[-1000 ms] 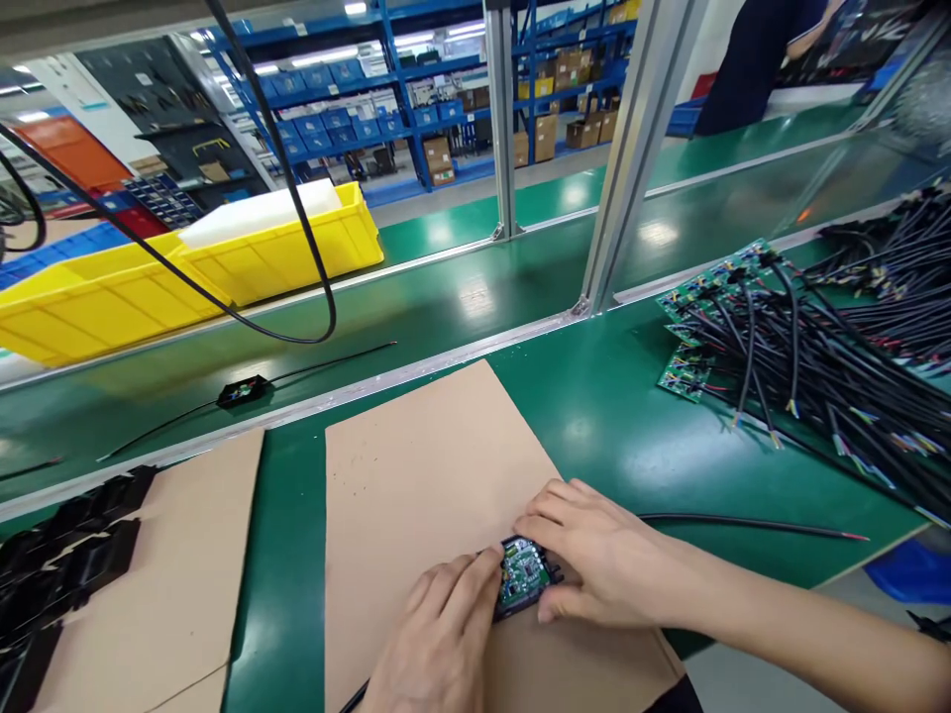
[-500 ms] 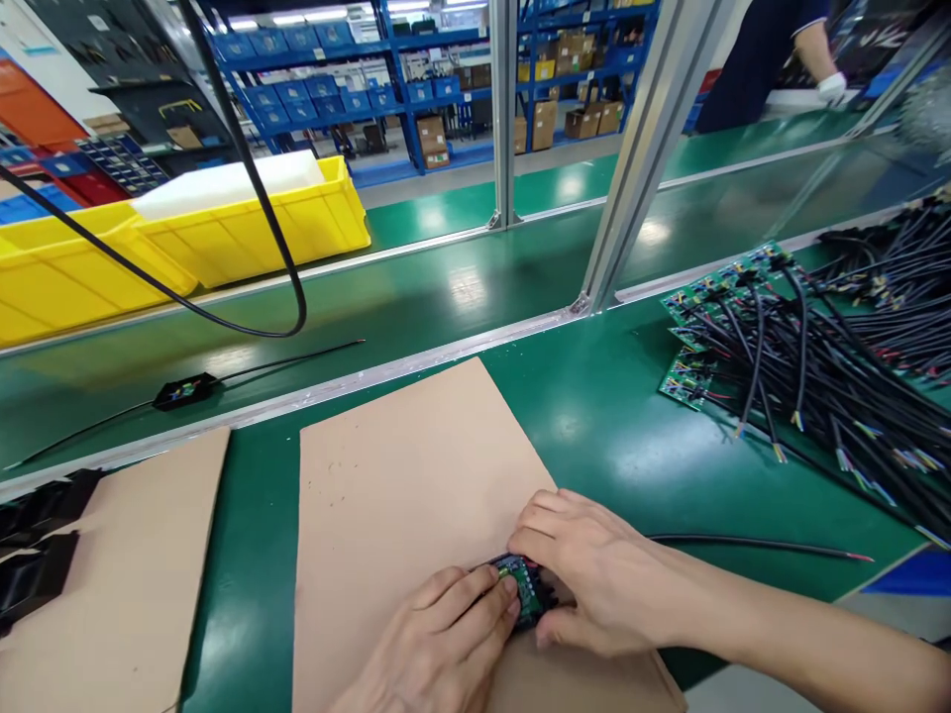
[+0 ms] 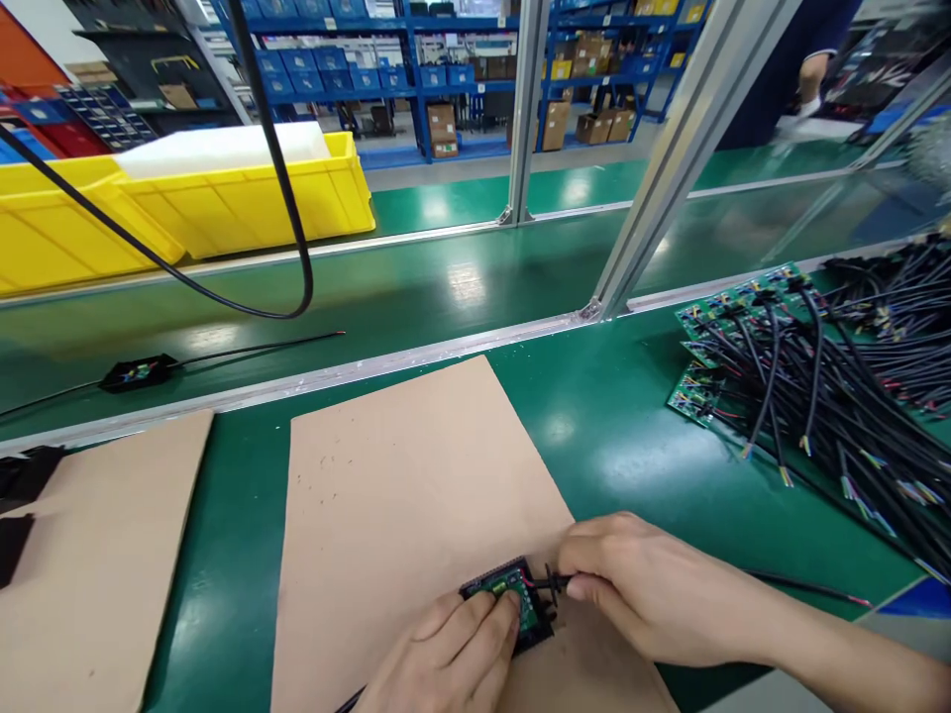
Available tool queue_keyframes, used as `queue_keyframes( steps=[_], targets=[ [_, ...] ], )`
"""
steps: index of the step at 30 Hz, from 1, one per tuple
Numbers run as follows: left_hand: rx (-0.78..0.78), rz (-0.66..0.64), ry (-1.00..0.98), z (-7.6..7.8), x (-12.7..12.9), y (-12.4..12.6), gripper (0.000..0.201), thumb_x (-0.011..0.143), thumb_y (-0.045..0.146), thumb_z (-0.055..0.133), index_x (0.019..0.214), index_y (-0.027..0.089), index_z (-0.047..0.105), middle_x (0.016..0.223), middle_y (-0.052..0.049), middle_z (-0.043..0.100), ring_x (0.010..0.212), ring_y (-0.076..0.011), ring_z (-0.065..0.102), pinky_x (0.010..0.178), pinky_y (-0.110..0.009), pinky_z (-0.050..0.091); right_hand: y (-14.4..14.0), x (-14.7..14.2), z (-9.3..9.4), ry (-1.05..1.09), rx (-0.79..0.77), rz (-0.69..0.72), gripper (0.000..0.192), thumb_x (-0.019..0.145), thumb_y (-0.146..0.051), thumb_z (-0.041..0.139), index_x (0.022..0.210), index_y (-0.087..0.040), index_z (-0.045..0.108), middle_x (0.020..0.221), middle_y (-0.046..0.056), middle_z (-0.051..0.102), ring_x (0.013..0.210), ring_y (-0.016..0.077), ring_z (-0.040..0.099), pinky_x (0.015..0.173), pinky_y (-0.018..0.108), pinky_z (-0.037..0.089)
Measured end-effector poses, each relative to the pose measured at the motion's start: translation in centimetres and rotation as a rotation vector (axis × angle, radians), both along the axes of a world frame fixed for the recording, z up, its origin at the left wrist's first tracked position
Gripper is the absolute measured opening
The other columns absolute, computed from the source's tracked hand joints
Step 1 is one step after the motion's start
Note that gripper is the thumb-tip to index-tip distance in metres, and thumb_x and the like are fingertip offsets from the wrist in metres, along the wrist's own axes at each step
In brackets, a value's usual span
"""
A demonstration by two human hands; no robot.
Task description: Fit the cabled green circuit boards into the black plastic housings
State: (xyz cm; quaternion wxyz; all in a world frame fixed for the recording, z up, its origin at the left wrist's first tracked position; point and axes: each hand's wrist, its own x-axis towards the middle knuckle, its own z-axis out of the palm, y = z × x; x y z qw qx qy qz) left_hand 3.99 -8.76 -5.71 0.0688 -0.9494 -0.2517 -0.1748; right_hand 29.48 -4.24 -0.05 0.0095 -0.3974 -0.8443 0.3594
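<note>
1. The circuit board [image 3: 529, 611] is lying in a black case [image 3: 535, 640] on cardboard [image 3: 405, 480], partly under the left hand [image 3: 450, 654]
2. That hand is showing too little to tell its grip
3. The right hand [image 3: 631, 584] is pinching a black cable [image 3: 563, 582] beside the case

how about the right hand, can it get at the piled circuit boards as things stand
Probably yes: green bench lies between the right hand and the circuit boards, and the metal post stands left of that path, though the hand would have to release the black cable it pinches.
</note>
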Motion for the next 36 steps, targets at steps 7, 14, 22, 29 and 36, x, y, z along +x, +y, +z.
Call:
queue_keyframes(
  steps=[7,14,22,29,36],
  targets=[
    [-0.069,0.005,-0.075,-0.6,0.1,0.2,0.038,0.101,0.007,0.031,0.107,0.012,0.068,0.109,-0.005,0.070,0.097,-0.0173,0.061,0.084,-0.028,0.048,-0.8,-2.5,-3.0,0.095,0.523,0.253,0.013,0.084,-0.007,0.046,0.081,-0.017,0.054,0.080,0.005,0.055,0.074,0.0195,0.044,0.066,0.035,0.031],
    [-0.127,0.023,-0.127,0.2,0.2,0.2,0.037,0.101,0.007,0.032,0.103,0.012,0.069,0.110,-0.002,0.070,0.093,-0.0153,0.060,0.085,-0.026,0.047,-0.6,-1.1,-4.3,0.116,0.616,0.274,0.025,0.093,-0.005,0.038,0.080,-0.016,0.055,0.075,0.004,0.053,0.071,0.0186,0.039,0.063,0.035,0.028],
    [-0.115,0.039,-0.112,-1.0,0.3,-0.3,0.039,0.098,0.007,0.031,0.112,0.011,0.067,0.125,-0.005,0.065,0.094,-0.0185,0.057,0.078,-0.029,0.049,-0.4,-1.3,-4.1,0.043,0.616,0.352,0.013,0.095,-0.012,0.046,0.088,-0.017,0.055,0.085,0.004,0.056,0.078,0.0191,0.043,0.067,0.035,0.030],
    [-0.139,0.013,-0.052,0.3,0.2,0.2,0.035,0.097,0.011,0.036,0.114,0.010,0.066,0.121,-0.008,0.067,0.095,-0.0191,0.058,0.083,-0.028,0.048,-0.1,-1.3,-3.9,-0.027,0.582,0.347,0.011,0.089,-0.009,0.050,0.091,-0.018,0.056,0.088,0.004,0.054,0.081,0.0195,0.044,0.068,0.033,0.033],
    [-0.019,0.000,-0.033,0.2,0.0,-0.1,0.038,0.094,0.006,0.035,0.120,0.011,0.063,0.128,-0.009,0.064,0.096,-0.0181,0.060,0.083,-0.029,0.046,-0.6,-0.5,-4.7,0.100,0.726,0.257,0.020,0.099,-0.013,0.042,0.099,-0.013,0.061,0.083,0.005,0.057,0.076,0.0187,0.044,0.066,0.033,0.031]
  ],
)
